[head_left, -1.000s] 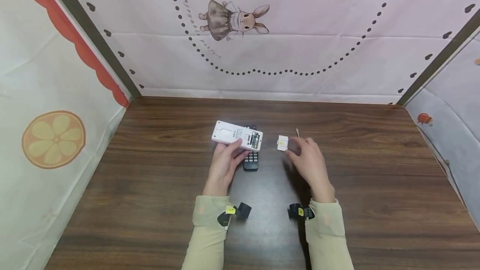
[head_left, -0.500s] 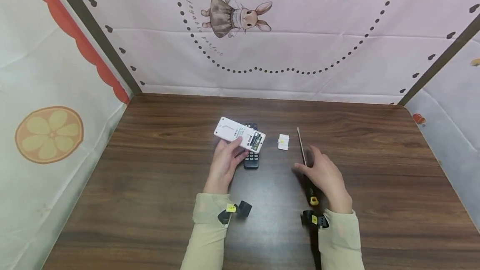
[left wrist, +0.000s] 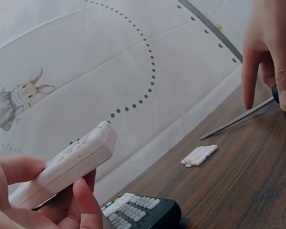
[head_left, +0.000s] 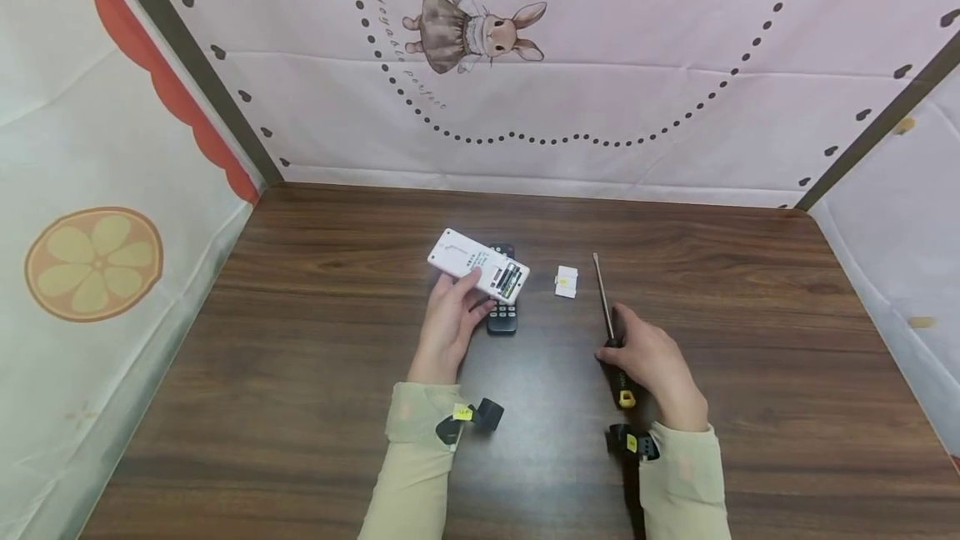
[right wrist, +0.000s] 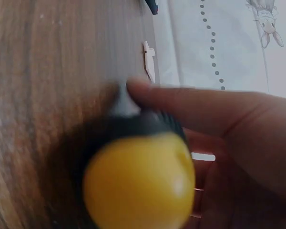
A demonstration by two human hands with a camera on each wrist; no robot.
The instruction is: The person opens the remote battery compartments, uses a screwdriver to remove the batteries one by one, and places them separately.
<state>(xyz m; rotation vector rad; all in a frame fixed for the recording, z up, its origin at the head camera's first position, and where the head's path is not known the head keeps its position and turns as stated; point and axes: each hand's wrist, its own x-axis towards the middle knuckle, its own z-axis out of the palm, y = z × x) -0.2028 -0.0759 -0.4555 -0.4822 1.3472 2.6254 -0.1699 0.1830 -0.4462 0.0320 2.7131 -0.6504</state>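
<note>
My left hand (head_left: 442, 327) holds a white remote control (head_left: 478, 265) back side up, its battery bay uncovered with batteries (head_left: 508, 280) showing. My thumb lies on its back and the fingers are underneath. Beneath that hand lies a black remote (head_left: 501, 321) with white keys, partly hidden. A screwdriver (head_left: 603, 300) with a black and yellow handle lies on the table, tip away from me. Over its handle is my right hand (head_left: 656, 361), thumb across to the left side and index finger straight and apart from the shaft. In the right wrist view the yellow handle end (right wrist: 138, 183) blocks much.
A small white battery cover (head_left: 566, 282) lies between the white remote and the screwdriver tip. The brown wooden table (head_left: 300, 357) meets a printed cloth wall (head_left: 637, 98) at the back, with cloth walls on both sides.
My right hand has left the battery cover, which now lies alone, and moved right and toward me to the screwdriver handle. My left hand still holds the white remote, slightly turned.
</note>
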